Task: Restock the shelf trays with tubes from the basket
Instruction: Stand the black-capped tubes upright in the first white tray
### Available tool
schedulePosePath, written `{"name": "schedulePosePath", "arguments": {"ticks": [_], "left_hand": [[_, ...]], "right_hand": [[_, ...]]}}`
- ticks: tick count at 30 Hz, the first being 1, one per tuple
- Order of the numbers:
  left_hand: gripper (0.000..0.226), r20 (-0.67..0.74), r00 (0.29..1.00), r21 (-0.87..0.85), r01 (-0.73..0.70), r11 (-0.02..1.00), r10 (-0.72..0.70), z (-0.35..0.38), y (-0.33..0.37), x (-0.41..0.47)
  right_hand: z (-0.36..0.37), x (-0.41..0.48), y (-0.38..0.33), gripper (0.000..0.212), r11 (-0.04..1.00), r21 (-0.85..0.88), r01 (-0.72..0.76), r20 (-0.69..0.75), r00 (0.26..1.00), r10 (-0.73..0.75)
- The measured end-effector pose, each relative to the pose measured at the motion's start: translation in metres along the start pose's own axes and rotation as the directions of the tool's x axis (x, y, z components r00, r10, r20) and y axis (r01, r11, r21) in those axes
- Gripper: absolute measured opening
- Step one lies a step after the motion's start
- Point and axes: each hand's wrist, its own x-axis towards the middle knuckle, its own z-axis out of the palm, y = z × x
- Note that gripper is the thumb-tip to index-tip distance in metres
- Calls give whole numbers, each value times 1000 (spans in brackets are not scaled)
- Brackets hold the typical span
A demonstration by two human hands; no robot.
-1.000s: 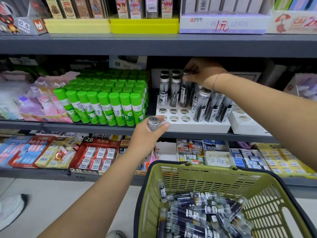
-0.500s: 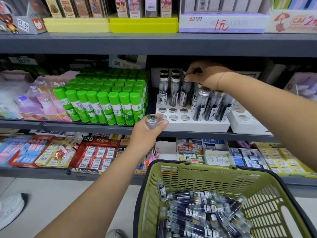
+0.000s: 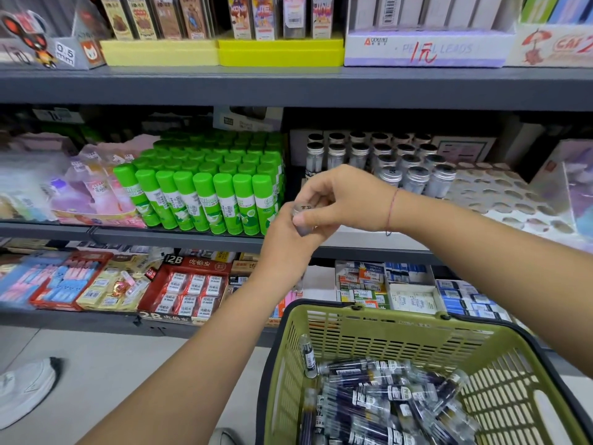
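Seen from the head camera, looking down at stationery shelving: both hands meet just before the front edge of the middle shelf (image 3: 160,234), sharing one small clear tube (image 3: 301,220) with a silvery cap. The left hand (image 3: 284,242) has its grip closed round the tube's body from below. The right hand (image 3: 346,200) pinches the cap end from above. Behind them, a white tray (image 3: 500,194) of round holes holds upright tubes (image 3: 385,155) along its back; holes toward its right edge stand unfilled. Green glue sticks (image 3: 205,194) stand at the shelf's left. Below, a green basket (image 3: 385,311) holds a loose heap of tubes (image 3: 385,399). The tube looks light, stiff and smooth, probably slippery; holding near the cap seems best for lowering it into a hole.
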Motion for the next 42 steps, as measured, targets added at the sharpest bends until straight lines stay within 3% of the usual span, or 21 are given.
{"name": "schedulePosePath", "arguments": {"ticks": [2, 5, 7, 9, 16, 33, 42], "left_hand": [[39, -4, 1000, 13, -5, 1000, 5, -1, 0, -1], [41, -57, 996, 208, -55, 977, 69, -5, -10, 2], [49, -23, 997, 326, -66, 943, 78, -6, -20, 3], [55, 60, 997, 414, -68, 908, 48, -5, -28, 1], [63, 255, 967, 543, -154, 825, 13, 1, -39, -3], [65, 292, 956, 627, -172, 760, -25, -1, -40, -6], [65, 301, 953, 597, -160, 786, -34, -3, -39, -7]], "right_hand": [[-5, -1, 2, 21, 1000, -11, 9, -32, 999, -10], [-23, 2, 6, 17, 998, -67, 9, -223, 975, -24], [-39, 6, 11, 20, 989, -146, -22, -375, 926, -34], [-50, 12, 17, 25, 973, -220, -68, -440, 897, -36], [-50, 27, 35, 28, 958, -262, -117, -465, 885, -19], [-34, 43, 26, 21, 947, -299, -116, -510, 859, -56], [-32, 43, 23, 18, 954, -282, -102, -412, 911, -24]]}}
